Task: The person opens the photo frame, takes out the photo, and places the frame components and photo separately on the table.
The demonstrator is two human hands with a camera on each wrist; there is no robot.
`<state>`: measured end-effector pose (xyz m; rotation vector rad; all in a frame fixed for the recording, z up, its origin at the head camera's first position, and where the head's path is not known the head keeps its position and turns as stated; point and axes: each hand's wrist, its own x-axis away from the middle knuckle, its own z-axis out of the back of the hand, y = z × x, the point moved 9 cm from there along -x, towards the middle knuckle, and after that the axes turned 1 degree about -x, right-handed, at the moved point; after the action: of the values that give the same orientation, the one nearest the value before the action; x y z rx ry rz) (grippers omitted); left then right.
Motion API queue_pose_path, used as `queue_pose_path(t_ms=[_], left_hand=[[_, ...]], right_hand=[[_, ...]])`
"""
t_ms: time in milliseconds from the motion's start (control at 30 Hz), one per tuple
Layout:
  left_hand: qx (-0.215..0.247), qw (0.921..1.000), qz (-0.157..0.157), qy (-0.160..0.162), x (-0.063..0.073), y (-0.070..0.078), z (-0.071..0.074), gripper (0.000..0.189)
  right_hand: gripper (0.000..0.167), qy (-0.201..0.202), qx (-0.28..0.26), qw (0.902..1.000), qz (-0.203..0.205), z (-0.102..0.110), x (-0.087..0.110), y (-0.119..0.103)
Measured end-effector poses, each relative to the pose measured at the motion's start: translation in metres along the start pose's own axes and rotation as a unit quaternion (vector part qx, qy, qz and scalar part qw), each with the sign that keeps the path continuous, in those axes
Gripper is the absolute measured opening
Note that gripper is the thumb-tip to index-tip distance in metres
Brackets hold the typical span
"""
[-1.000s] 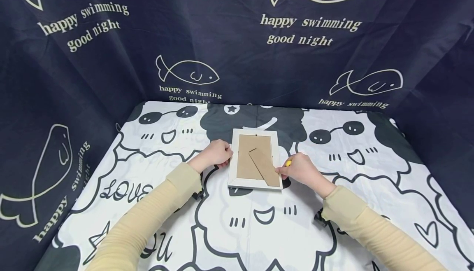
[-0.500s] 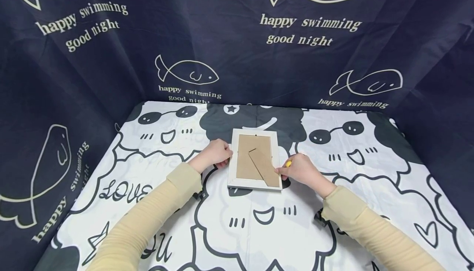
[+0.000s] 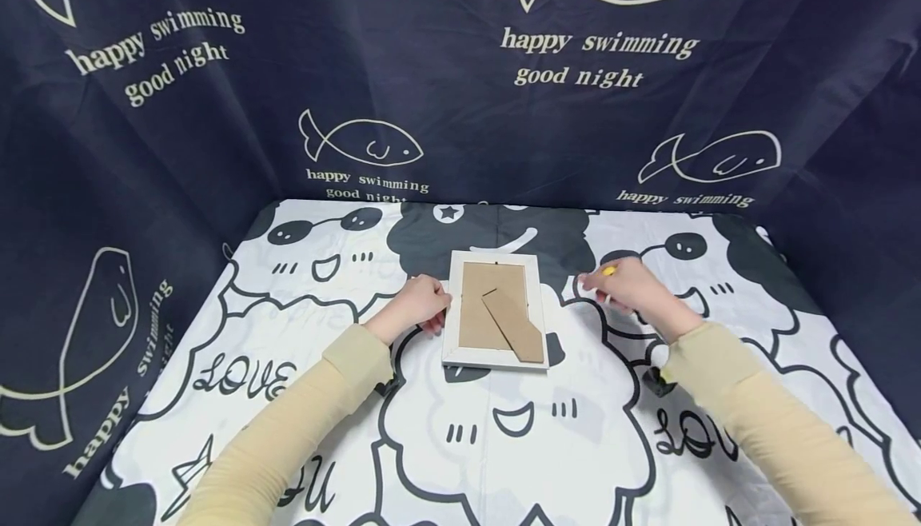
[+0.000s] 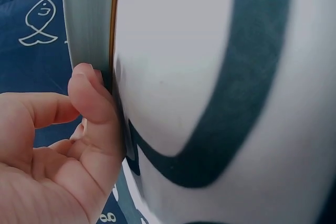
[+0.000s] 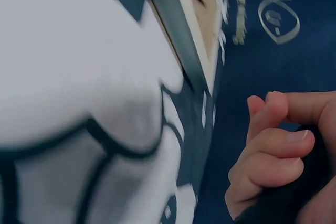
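A white picture frame [image 3: 496, 258] lies face down on the patterned cloth, its brown backing board [image 3: 472, 318] and slanted easel leg [image 3: 520, 324] showing. At its left side my left hand [image 3: 417, 302] holds the edge, fingertips on the rim in the left wrist view. My right hand [image 3: 631, 282] is apart from the frame, up and to its right. Its fingers curl round a slim thing with a yellow end [image 3: 609, 270]; a dark body [image 5: 286, 195] shows in the palm in the right wrist view. The hand hides most of it, and I cannot tell its kind.
The white cloth [image 3: 547, 454] with black cartoon drawings covers the table. Dark blue curtains [image 3: 460, 94] with fish prints and lettering stand behind the table and at both sides.
My right hand has left the frame's lower right edge and moved up and to the right, the yellow-ended thing still in it. My left hand and the frame stay in place.
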<state>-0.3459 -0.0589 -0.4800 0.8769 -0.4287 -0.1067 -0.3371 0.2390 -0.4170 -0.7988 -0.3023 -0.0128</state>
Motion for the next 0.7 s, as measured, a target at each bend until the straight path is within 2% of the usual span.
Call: queue_pose_path(t_ms=[67, 267, 433, 700], left_hand=[[0.005, 1.0, 0.001, 0.0, 0.0, 0.0, 0.0, 0.028], [0.005, 1.0, 0.003, 0.001, -0.001, -0.002, 0.0, 0.026], [0.002, 1.0, -0.005, 0.0, -0.002, 0.0, 0.0, 0.026], [0.023, 0.9996, 0.003, -0.014, -0.002, -0.003, -0.002, 0.026]], right_hand=[[0.034, -0.002, -0.037, 0.9992, -0.013, 0.014, -0.002, 0.003], [0.027, 0.009, -0.09, 0.995, -0.042, 0.046, -0.01, 0.013], [0.026, 0.044, -0.116, 0.9907, -0.055, 0.069, -0.02, 0.026], [0.033, 0.1, -0.157, 0.9798, -0.073, 0.1, -0.036, 0.051]])
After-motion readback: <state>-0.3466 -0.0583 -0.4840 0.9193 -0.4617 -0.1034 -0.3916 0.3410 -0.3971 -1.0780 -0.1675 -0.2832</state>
